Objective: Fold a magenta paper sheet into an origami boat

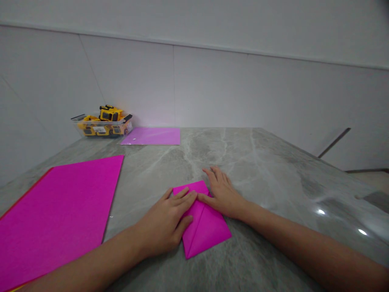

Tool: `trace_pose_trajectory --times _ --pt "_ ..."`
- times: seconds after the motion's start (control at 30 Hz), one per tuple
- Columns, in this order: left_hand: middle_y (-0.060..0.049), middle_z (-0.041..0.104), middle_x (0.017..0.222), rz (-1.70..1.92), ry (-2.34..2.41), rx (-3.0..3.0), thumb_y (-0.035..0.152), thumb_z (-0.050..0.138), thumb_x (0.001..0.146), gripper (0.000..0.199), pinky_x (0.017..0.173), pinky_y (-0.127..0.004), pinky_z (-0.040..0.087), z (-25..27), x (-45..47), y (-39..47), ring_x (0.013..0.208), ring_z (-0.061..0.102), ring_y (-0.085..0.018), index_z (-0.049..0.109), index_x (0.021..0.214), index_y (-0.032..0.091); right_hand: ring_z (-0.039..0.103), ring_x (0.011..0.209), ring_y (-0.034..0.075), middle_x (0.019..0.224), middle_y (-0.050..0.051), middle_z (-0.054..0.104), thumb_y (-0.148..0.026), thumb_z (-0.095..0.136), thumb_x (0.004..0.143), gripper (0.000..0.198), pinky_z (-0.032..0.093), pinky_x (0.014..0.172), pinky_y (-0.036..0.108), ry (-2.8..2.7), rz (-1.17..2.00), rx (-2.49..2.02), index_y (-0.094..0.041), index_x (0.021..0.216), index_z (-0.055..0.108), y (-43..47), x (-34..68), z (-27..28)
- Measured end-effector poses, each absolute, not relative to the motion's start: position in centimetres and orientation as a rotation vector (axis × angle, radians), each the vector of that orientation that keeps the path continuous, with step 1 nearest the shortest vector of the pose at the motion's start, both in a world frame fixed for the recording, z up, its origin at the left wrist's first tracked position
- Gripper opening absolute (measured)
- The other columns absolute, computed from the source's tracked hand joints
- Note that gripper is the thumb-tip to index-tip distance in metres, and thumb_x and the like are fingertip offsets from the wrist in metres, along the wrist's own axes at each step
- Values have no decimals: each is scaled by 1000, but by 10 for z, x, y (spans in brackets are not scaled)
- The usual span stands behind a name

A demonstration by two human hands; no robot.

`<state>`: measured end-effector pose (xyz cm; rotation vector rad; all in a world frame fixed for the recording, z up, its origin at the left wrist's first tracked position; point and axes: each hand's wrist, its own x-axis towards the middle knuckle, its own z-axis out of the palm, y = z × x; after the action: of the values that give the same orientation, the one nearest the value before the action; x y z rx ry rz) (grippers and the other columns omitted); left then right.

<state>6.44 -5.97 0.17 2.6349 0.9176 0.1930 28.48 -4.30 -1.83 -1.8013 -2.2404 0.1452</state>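
Note:
A folded piece of bright pink paper (209, 231) lies flat on the grey marbled table, with slanting creases and flaps on its upper side. Across its left part rests my left hand (170, 219), fingers stretched out and pressing on the paper. My right hand (225, 194) is at the paper's upper right edge. Its thumb touches the paper close to the left fingertips, while the other fingers are spread beyond the edge. Part of the paper's left side is hidden beneath my left hand.
A stack of large pink paper sheets (67, 211) lies at the left, partly under my left forearm. Farther back are a clear plastic box (100, 129) of yellow toy vehicles and a flat lilac sheet (154, 136). A white wall (212, 89) stands behind the table (258, 170).

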Motion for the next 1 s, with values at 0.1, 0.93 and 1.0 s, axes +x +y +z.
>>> trace_pose_trajectory --times 0.1,0.93,1.0 --pt "-6 35 153 144 936 2635 17 36 92 57 118 -53 19 4 65 -60 143 30 -22 31 149 16 19 144 39 150 28 26 -57 56 84 81 21 113 57 -2249 205 -1784 -8 145 35 -50 284 -13" --pt "-25 30 153 337 1475 2438 46 48 89 63 111 -67 14 -6 66 -55 144 18 -40 42 141 9 36 131 41 138 24 41 -73 74 53 111 25 109 61 -2162 282 -1727 -10 139 44 -68 268 -13" --pt "-21 35 152 411 1401 2367 39 54 87 56 113 -65 12 -5 66 -54 144 22 -37 46 136 13 37 130 40 136 22 42 -70 77 51 106 27 110 58 -2156 299 -1691 -12 136 47 -66 268 -14"
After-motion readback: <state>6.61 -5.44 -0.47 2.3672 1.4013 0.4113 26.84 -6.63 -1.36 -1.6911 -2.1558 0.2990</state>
